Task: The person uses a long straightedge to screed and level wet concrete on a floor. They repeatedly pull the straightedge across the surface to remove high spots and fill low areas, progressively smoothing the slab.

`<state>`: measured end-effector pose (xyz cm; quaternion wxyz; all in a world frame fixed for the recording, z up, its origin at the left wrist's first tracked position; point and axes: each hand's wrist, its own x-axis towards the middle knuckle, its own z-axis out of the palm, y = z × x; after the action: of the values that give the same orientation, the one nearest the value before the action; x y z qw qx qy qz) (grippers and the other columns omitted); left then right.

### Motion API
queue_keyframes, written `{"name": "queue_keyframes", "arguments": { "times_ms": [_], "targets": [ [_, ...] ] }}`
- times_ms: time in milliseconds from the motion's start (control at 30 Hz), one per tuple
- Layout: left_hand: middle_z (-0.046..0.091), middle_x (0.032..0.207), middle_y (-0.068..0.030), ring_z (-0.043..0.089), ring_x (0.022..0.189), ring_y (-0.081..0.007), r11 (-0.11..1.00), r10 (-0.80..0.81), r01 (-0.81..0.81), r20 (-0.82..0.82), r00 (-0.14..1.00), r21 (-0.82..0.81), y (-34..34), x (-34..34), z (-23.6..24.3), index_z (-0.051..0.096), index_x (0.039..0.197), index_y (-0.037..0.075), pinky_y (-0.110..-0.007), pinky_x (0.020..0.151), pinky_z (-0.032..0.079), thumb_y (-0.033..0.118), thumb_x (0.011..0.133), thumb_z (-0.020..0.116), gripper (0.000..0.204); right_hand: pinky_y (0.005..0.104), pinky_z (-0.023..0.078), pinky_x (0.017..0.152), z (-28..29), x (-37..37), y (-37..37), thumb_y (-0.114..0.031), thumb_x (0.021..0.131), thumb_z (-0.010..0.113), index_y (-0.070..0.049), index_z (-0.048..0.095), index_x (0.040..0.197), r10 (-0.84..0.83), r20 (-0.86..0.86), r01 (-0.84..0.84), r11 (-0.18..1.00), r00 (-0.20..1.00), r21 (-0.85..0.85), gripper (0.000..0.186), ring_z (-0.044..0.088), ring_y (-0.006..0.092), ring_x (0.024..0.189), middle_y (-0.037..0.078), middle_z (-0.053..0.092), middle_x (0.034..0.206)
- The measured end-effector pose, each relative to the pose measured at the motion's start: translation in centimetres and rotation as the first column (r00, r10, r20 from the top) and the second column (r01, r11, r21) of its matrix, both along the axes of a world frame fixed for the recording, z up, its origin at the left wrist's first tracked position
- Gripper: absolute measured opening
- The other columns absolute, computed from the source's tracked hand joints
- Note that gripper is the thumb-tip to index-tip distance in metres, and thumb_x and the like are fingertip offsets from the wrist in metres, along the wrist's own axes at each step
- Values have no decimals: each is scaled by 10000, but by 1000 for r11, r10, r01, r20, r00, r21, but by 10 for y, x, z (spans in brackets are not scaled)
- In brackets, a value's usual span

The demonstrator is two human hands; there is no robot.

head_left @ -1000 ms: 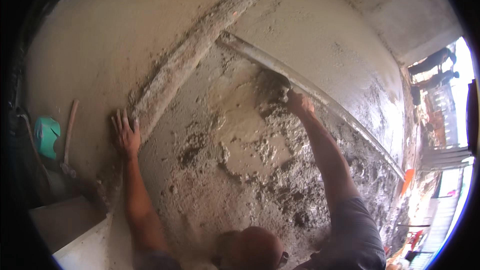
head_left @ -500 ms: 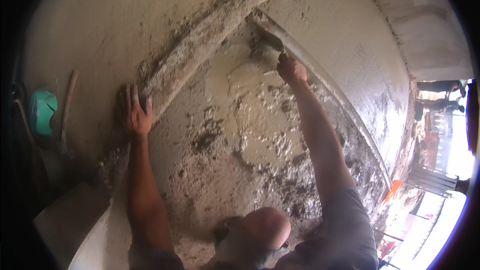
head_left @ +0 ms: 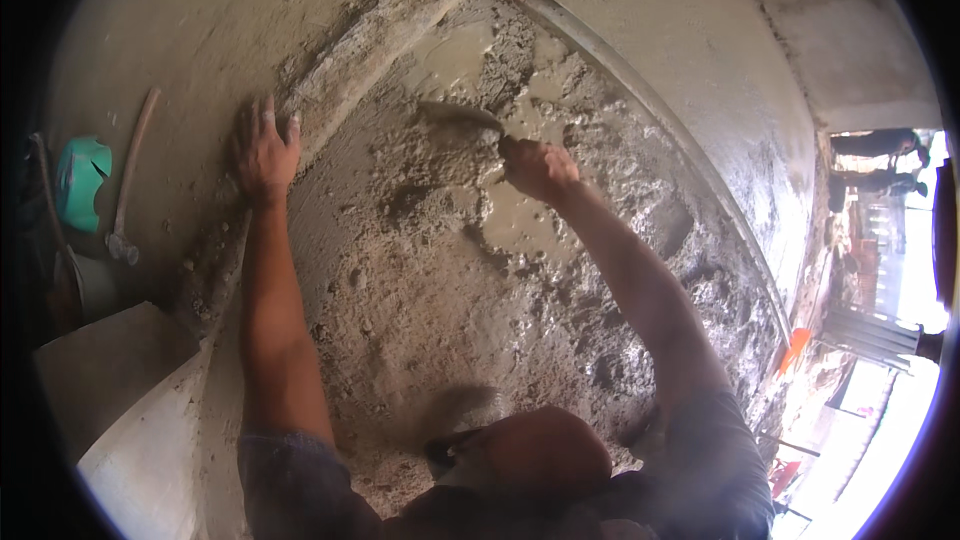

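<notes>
My left hand [head_left: 268, 155] lies with fingers apart at the left edge of a cement-crusted board [head_left: 380, 45] that runs diagonally upward. My right hand [head_left: 540, 168] grips a trowel [head_left: 455, 115], its dark blade resting in rough, wet mortar [head_left: 520, 220] between that board and a long straight bar [head_left: 700, 165]. Smooth wet cement [head_left: 690, 40] lies beyond the bar, and more [head_left: 200, 30] lies left of the board. A bare rounded body part [head_left: 545, 435], probably my knee, shows at the bottom between my forearms.
At left are a green plastic item [head_left: 82, 185], a long-handled tool [head_left: 135, 165] and a grey slab [head_left: 110, 370]. A bare concrete surface [head_left: 820, 30] is at top right. Corrugated sheet [head_left: 870, 338], an orange object [head_left: 795, 350] and unclear dark shapes [head_left: 870, 145] sit at the bright right edge.
My right hand and trowel have left the long bar, moving leftward into the mortar, and the blade now points left. My left hand stays beside the board; the view has shifted.
</notes>
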<state>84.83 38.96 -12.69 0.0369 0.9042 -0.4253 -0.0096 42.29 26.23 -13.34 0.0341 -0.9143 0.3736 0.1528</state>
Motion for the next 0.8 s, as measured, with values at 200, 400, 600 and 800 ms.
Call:
{"name": "queue_keyframes", "arguments": {
  "times_ms": [200,400,600,800],
  "targets": [
    [325,1623,-31,455,1378,-336,1000,10,-9,84,996,-12,0,2,-4,233,1587,311,-479,1101,397,556,1023,362,628,286,389,376,-22,-2,68,-175,964,522,-102,591,1143,469,-17,-397,727,883,-561,205,466,80,479,-13,472,672],
    [374,1598,-39,534,1312,-359,997,-12,22,147,989,-68,10,12,-16,240,1581,327,-478,1063,465,549,1023,374,615,264,463,412,2,13,43,-222,1056,440,-161,602,1230,423,123,-374,879,898,-296,246,493,77,498,-16,527,705],
    [336,1618,-42,450,1402,-309,993,-52,66,138,989,-102,-26,-15,-14,250,1585,288,-500,1157,361,528,1028,379,620,273,459,373,-32,20,20,-247,1094,351,-147,346,1526,382,-209,-426,673,900,-605,444,492,69,546,41,599,904],
    [323,1625,-24,434,1415,-318,997,80,-79,-35,996,26,28,18,9,240,1591,285,-512,1155,363,516,1030,390,626,398,529,1014,82,77,83,-299,1080,374,-168,411,1480,495,-230,-357,816,838,455,422,607,261,1167,124,591,1248]
  ]
}}
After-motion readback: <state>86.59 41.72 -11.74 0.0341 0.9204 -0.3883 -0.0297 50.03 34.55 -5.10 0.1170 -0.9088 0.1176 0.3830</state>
